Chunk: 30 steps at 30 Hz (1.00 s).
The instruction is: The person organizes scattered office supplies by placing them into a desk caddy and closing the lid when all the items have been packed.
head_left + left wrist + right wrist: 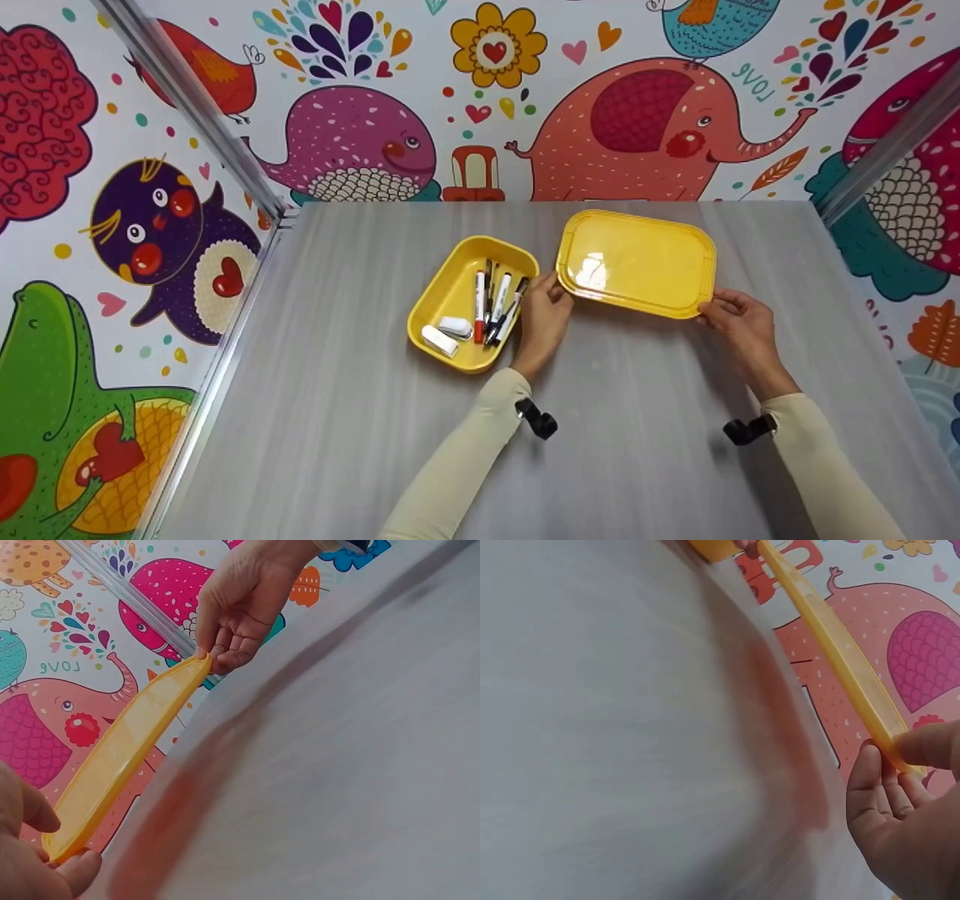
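Both hands hold a yellow plastic lid point(637, 262) up off the table, its shadow falling below it in the wrist views. My left hand point(546, 322) pinches the lid's left corner between thumb and fingers. At the opposite end my right hand point(742, 334) pinches the near right corner. Just left of my left hand stands an uncovered yellow box point(426, 300) on the table. Inside it lie several markers and pens, among them a red-capped marker point(479, 307), plus two small white items point(439, 340) in the near corner.
The grey table point(337, 420) reaches back to a wall point(480, 112) printed with cartoon animals. Metal rails point(202, 112) frame the left side. A black wrist camera mount point(536, 418) sticks out from the left sleeve, another point(750, 430) from the right.
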Each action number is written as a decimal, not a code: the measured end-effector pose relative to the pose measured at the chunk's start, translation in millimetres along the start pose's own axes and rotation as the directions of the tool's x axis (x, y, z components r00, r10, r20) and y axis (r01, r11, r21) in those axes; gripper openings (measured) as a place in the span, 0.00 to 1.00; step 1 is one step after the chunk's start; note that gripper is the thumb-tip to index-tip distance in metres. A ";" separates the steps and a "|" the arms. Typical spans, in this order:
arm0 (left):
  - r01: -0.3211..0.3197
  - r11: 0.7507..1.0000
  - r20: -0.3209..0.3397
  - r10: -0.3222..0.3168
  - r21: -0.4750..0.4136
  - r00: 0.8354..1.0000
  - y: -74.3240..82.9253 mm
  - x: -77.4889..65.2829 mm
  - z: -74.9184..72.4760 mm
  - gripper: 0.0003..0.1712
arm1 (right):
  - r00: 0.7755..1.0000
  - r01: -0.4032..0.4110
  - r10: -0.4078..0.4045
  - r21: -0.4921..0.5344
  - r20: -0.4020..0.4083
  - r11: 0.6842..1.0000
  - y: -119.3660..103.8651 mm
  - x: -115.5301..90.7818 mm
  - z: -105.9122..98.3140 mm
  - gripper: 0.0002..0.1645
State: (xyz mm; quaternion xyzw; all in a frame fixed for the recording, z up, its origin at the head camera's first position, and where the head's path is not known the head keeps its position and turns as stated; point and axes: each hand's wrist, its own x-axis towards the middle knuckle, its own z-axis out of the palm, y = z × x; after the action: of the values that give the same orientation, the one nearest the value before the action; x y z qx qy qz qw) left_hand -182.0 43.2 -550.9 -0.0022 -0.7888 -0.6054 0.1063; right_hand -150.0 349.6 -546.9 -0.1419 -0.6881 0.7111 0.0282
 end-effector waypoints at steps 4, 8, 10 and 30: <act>0.022 1.000 -0.029 -0.021 0.012 0.999 2.3 0.9 -3.7 0.26 | 0.999 -0.002 0.002 -0.007 0.044 1.000 -3.3 -2.0 0.3 0.31; 0.058 0.998 -0.051 -0.058 0.004 0.997 4.6 2.8 -9.1 0.26 | 0.997 0.012 -0.010 -0.019 0.077 1.000 -6.8 -4.8 2.7 0.32; 0.058 0.998 -0.062 -0.059 -0.015 0.996 5.2 3.7 -12.4 0.24 | 0.996 0.015 -0.014 -0.009 0.090 1.000 -8.8 -6.8 4.6 0.32; 0.126 0.987 -0.011 -0.127 -0.103 0.992 1.2 13.4 -44.9 0.21 | 0.994 0.055 -0.079 0.281 0.075 0.958 -40.4 -31.2 47.0 0.11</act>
State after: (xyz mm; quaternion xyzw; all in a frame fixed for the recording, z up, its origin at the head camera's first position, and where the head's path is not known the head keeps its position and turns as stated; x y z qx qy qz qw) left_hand -187.6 -1.1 -536.5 0.0477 -0.7545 -0.6503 0.0741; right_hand -137.7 298.7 -501.3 -0.0826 -0.5861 0.8049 0.0427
